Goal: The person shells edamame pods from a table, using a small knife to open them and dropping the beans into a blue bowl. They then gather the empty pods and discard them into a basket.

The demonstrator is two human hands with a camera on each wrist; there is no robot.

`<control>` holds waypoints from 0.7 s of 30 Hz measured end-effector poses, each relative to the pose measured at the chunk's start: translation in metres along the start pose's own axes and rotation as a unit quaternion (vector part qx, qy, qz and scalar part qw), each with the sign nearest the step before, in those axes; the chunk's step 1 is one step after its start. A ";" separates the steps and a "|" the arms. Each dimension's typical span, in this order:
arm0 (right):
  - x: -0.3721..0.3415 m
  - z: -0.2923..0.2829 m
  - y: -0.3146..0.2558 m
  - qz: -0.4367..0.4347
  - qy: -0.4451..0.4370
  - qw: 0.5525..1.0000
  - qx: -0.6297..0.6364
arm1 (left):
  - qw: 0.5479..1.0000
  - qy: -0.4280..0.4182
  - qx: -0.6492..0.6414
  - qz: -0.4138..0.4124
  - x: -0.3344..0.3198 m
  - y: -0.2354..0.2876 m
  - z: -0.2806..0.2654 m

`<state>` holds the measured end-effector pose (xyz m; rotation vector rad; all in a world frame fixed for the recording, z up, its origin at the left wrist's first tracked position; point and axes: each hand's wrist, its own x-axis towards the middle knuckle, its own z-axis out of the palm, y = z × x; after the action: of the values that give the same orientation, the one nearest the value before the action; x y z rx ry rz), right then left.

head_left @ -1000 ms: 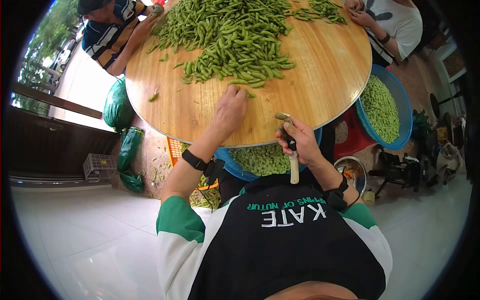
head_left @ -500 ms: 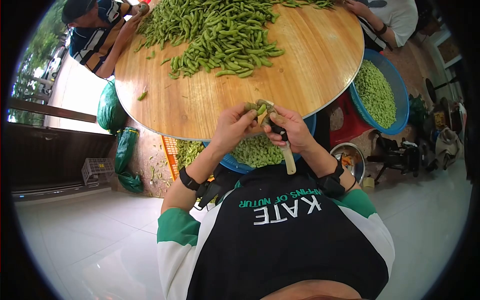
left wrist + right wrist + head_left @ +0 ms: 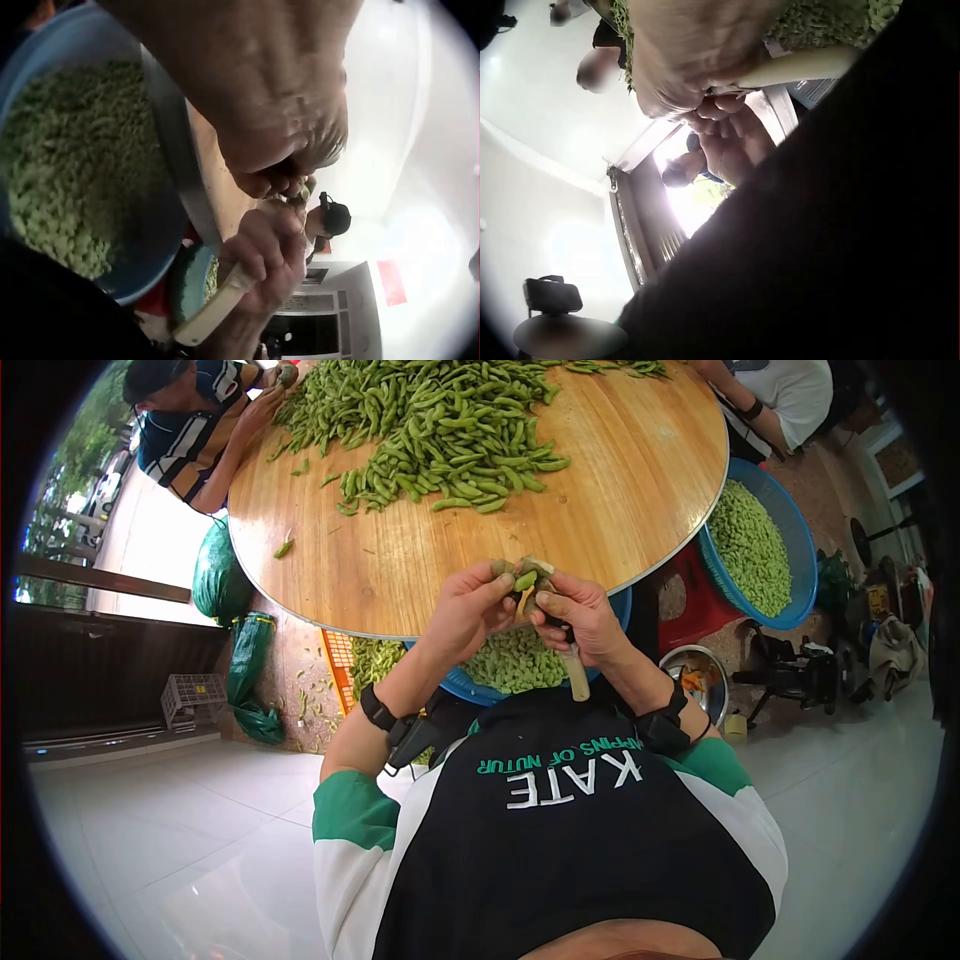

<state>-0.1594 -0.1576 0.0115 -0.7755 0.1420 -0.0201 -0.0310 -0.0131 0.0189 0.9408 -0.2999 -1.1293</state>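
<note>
Green pod (image 3: 525,581) sits pinched in the left fingers (image 3: 495,590), just beside the right fingers (image 3: 556,604), which are clamped round a pale-handled tool (image 3: 578,678); whether this pod is split yet, I cannot tell. Below the fingers, shelled beans (image 3: 515,666) already lie spread across a blue tub (image 3: 165,255), so a good share looks done. Beyond the fingers on the desk (image 3: 620,490), a big heap of pods (image 3: 450,440) suggests plenty is left

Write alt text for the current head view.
Bare-handed work: the left grip pinches a green pod beside the right grip, which holds a pale-handled tool, at the near edge of a round wooden table. Heaped pods cover part of it; below, a blue basin holds shelled beans.
</note>
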 end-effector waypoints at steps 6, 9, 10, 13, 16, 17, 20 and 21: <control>-0.002 -0.004 -0.006 0.052 -0.007 0.994 0.092 | 0.982 0.036 0.182 0.023 0.002 0.005 0.008; -0.003 -0.003 -0.007 0.078 0.002 0.989 0.128 | 0.780 0.021 0.561 0.275 -0.003 0.011 0.012; -0.004 -0.001 -0.008 0.086 -0.005 0.988 0.131 | 0.781 0.023 0.561 0.274 -0.005 0.012 0.012; -0.004 0.004 -0.009 0.089 -0.011 0.982 0.163 | 0.578 0.018 0.698 0.421 -0.005 0.014 0.014; -0.004 0.005 -0.007 0.088 -0.008 0.980 0.181 | 0.661 0.006 0.646 0.381 -0.007 0.012 0.012; -0.005 0.006 -0.007 0.089 -0.008 0.979 0.181 | 0.754 0.020 0.589 0.290 -0.007 0.009 0.009; -0.007 0.007 -0.007 0.066 0.005 0.987 0.144 | 0.935 0.044 0.345 0.072 -0.007 0.010 0.010; -0.007 0.009 -0.007 0.020 0.017 0.999 0.029 | 0.986 0.051 0.151 -0.055 -0.007 0.011 0.012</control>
<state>-0.1653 -0.1557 0.0236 -0.7142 0.1891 0.0008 -0.0346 -0.0117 0.0356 1.2926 -0.3463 -1.1506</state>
